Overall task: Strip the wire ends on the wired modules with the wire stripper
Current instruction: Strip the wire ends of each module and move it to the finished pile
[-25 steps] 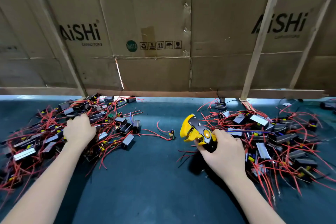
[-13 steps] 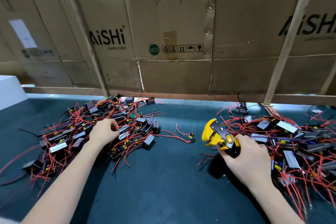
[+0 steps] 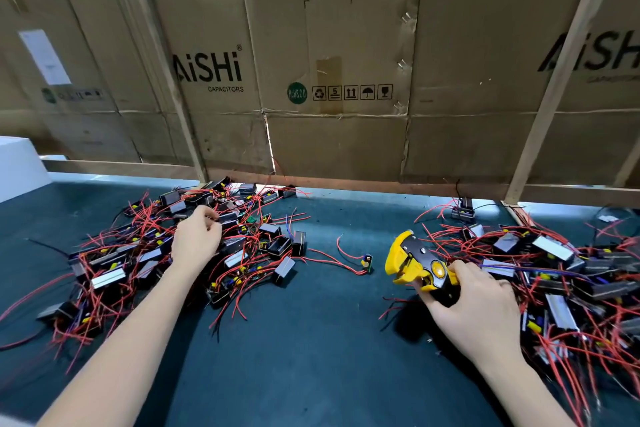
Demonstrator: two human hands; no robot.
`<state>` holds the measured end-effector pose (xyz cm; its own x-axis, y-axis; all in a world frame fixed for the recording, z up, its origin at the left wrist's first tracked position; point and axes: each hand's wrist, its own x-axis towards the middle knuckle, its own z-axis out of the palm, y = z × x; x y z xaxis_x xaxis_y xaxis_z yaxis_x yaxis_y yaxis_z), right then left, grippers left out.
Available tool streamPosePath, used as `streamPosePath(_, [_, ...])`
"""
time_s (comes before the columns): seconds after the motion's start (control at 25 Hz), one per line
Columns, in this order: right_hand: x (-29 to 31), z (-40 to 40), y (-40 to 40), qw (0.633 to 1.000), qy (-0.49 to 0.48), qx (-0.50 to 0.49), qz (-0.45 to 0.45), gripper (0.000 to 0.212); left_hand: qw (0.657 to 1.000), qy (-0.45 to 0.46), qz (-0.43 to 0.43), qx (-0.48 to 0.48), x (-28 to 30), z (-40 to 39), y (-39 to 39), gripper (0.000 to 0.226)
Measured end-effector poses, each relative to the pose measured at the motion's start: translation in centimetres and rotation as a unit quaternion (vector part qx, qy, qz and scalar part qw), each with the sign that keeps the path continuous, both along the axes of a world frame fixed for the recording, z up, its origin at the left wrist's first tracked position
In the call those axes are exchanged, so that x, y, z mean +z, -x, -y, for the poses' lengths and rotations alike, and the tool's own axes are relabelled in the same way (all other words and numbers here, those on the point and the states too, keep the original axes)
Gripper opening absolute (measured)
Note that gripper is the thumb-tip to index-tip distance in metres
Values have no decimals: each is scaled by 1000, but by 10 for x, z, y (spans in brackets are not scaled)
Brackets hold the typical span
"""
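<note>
- Where the flattened brown cardboard boxes (image 3: 332, 55) printed "AiSHi CAPACITORS" stand as a back wall, pale wooden slats (image 3: 554, 80) lean across them.
- Below them lies the dark teal surface (image 3: 311, 340), carrying everything else.
- On its right side spreads a big heap of black wired modules with red leads (image 3: 571, 274), some showing silvery faces.
- On its left side spreads a second tangled heap of black modules and red wires (image 3: 138, 253), with a few black boxes lying loose at its right edge.
- At the far left edge sits a white block (image 3: 17, 166), only partly in view.
- Reaching into the left heap, the left hand (image 3: 195, 241) has its fingers curled, the fingertips pinching among the wires; what exactly they hold cannot be told.
- At the near edge of the right heap, the right hand (image 3: 474, 305) has its grip closed round the black handles of the yellow-and-black wire stripper (image 3: 417, 262), whose yellow head points left and up.
- Between the two heaps lies one small yellow-and-black component on a curling red wire (image 3: 366, 261), apart from both hands.
</note>
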<state>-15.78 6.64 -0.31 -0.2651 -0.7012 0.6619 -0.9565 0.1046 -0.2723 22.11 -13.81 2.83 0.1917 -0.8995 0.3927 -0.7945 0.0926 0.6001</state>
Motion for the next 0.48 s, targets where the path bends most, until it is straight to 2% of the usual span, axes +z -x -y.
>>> streamPosePath(0.08, [1, 0, 0, 1000, -2, 3, -2, 49, 996, -7, 86, 18, 1, 8, 5, 36])
streamPosePath(0.16, [1, 0, -1, 1000, 0, 4, -7, 50, 979, -87, 186, 3, 0, 14, 12, 46])
streamPosePath(0.2, [1, 0, -1, 1000, 0, 4, -9, 50, 973, -111, 204, -2, -1, 15, 15, 45])
streamPosePath(0.36, [3, 1, -3, 1000, -10, 3, -3, 52, 975, -74, 207, -28, -6, 11, 14, 39])
streamPosePath(0.48, [5, 0, -4, 1000, -17, 4, -7, 51, 983, -74, 150, -78, 1, -2, 13, 52])
